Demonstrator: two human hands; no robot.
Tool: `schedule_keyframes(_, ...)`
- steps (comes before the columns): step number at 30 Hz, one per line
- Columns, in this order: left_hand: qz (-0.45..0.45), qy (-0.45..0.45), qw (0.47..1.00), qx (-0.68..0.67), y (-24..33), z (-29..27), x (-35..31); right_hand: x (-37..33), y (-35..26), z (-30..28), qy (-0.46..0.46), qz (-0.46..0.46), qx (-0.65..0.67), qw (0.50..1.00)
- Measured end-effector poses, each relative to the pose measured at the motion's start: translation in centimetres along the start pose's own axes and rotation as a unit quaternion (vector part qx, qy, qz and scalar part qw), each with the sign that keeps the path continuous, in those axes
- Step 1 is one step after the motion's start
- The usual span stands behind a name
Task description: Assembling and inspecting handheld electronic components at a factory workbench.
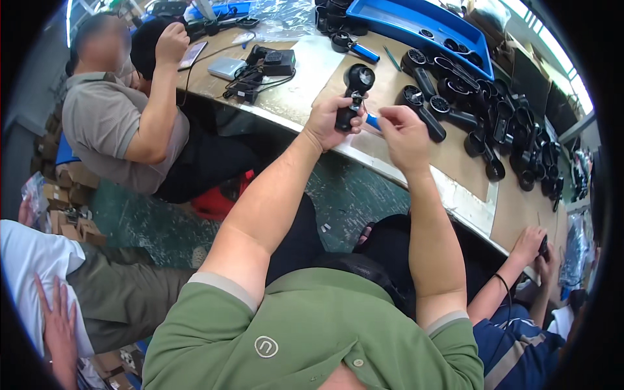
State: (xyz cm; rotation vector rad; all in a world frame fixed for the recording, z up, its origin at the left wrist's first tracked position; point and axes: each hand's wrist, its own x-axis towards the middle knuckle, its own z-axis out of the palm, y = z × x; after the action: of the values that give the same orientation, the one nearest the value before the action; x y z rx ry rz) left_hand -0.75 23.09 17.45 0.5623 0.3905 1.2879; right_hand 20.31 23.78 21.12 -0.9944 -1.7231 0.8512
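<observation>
Nearest, my 2 bare forearms (266,208) reach out over the near edge of the table (455,164). Left grip (327,125): closed, fingers and thumb wrapped about the handle of 1 black fan-like device (359,78), which is held up above the near edge. Right grip (406,136): fingers curled, thumb and fingertips drawn together, just right of the device and slightly nearer to me; I cannot tell whether it pinches the short blue part (372,121) beside its fingertips or whether that part lies behind. Key relation: the device lies inside the left grip, so the left is the nearer hand, and from the right grip it lies leftward and a little farther out. Its long axis runs lengthwise away from me, leaning slightly right at the far end; the round head points away and up, the handle end toward me. Axis crosses the left fingers rather than following them. Small shiny part (355,104) shows midway along the body. Farther, to the right: a heap of similar black devices (448,117), axes mixed. To the left: 1 black boxy unit (279,62) with cables, near a silver box (227,68). Farthest, a long blue tray (390,26) with a few black parts in it.
</observation>
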Motion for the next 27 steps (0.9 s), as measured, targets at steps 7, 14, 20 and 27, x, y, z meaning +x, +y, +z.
schedule_keyframes(7, 0.000, -0.051, 0.999, 0.003, 0.2, -1.1, 0.0, 0.0, 0.0, 4.1, 0.003, -0.112, -0.064, 0.992)
schedule_keyframes(14, 0.035, 0.090, 0.995, 0.019, -0.5, -0.7, 0.4, 1.6, -0.2, 6.7, 0.078, -0.162, -0.183, 0.967)
schedule_keyframes(20, 0.064, 0.065, 0.995, 0.038, -0.5, -0.9, 0.9, 2.5, 0.8, 6.9, 0.073, -0.171, -0.140, 0.972)
schedule_keyframes(27, 0.022, -0.211, 0.977, -0.033, 0.5, -3.8, 1.3, 1.2, -1.3, 6.7, 0.056, 0.100, 0.216, 0.970)
